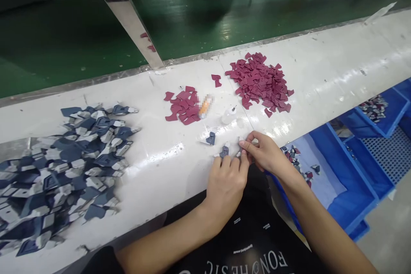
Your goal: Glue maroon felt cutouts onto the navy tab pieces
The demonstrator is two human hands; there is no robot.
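Note:
My left hand (226,182) rests at the near edge of the white table (321,72), its fingertips pressing a small blue-and-white piece (224,151). Just to its right, my right hand (265,152) pinches a small white piece (240,141) between thumb and fingers, touching the left hand's fingertips. Another blue-and-white piece (209,138) lies flat a little beyond. A small clear glue bottle (229,115) lies on its side behind them. A small maroon pile (183,107) and a large maroon pile (260,81) sit farther back.
A wide heap of blue-and-white pieces (64,162) covers the table's left end. Blue plastic bins (353,180) with finished pieces stand low at the right. A green conveyor belt (208,21) runs behind the table, crossed by a slanted metal post (128,17).

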